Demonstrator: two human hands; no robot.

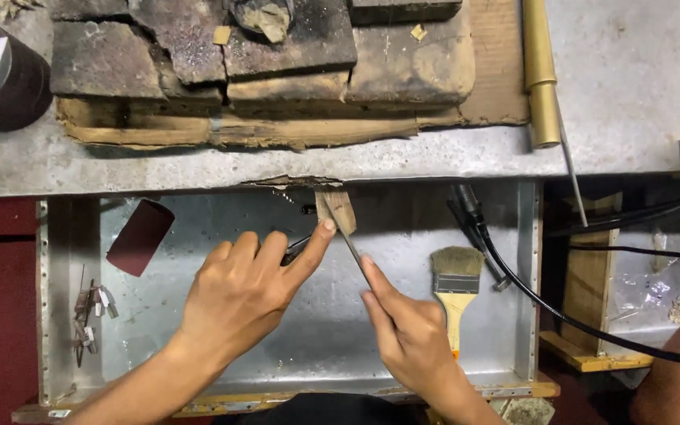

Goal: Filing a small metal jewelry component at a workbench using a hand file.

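Presently, the left hand (242, 295) rests over the open metal drawer (525, 275), thumb stretched up to the wooden bench pin (337, 208) that juts from the desk (623, 94) edge. Its fingers are curled narrowly around a small dark tool or workpiece (299, 246); what exactly it is cannot be told. The right hand (411, 334) is closed on the lower end of a thin file (350, 240), index finger laid along the shaft.

The file's long axis runs diagonally, from the right hand at lower right up and left to the bench pin, where its tip meets the wood just beside the left thumb. Both hands are close together; the left is nearer the pin.

Elsewhere in the drawer: a paintbrush (456, 287) with a pale handle just right of the right hand, a dark red sanding sleeve (140, 236) at left, and small bits (92, 311) near the left wall. Charred bricks (198, 47) sit on the desk above. A black cable (560, 311) crosses at right.
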